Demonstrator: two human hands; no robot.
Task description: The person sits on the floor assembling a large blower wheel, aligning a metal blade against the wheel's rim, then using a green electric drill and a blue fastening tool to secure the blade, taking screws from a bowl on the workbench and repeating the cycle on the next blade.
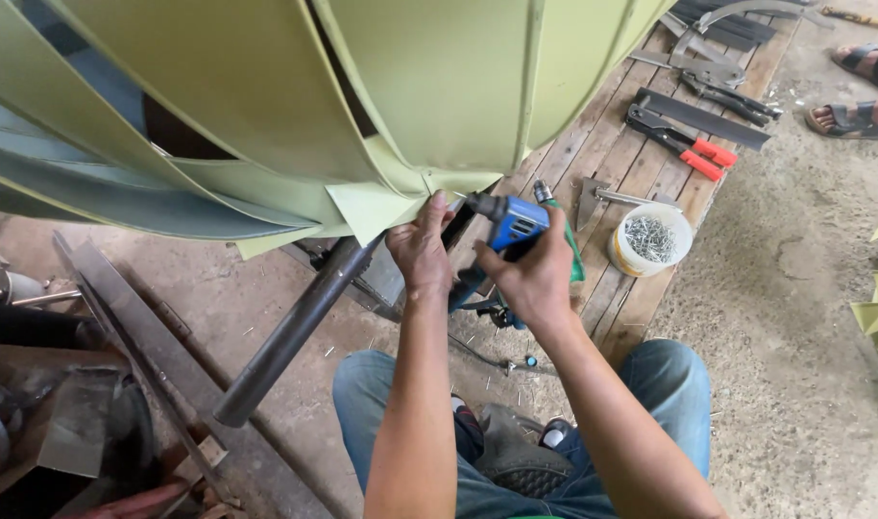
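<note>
A large pale green sheet-metal drum of overlapping panels (pixel 429 86) fills the top of the view. My left hand (pixel 421 248) presses a folded green flap (pixel 377 209) at the drum's lower edge. My right hand (pixel 535 274) grips a blue and black power drill (pixel 509 224) whose tip points left at that same edge, close to my left fingers. Both forearms reach up from my knees in blue jeans.
A dark steel pipe (pixel 295 332) slants under the drum. On the wooden pallet (pixel 612 163) lie a white tub of rivets (pixel 650 240), red-handled snips (pixel 684 144) and other metal tools. Another person's sandalled feet (pixel 857 91) stand at top right. Scrap metal lies at left.
</note>
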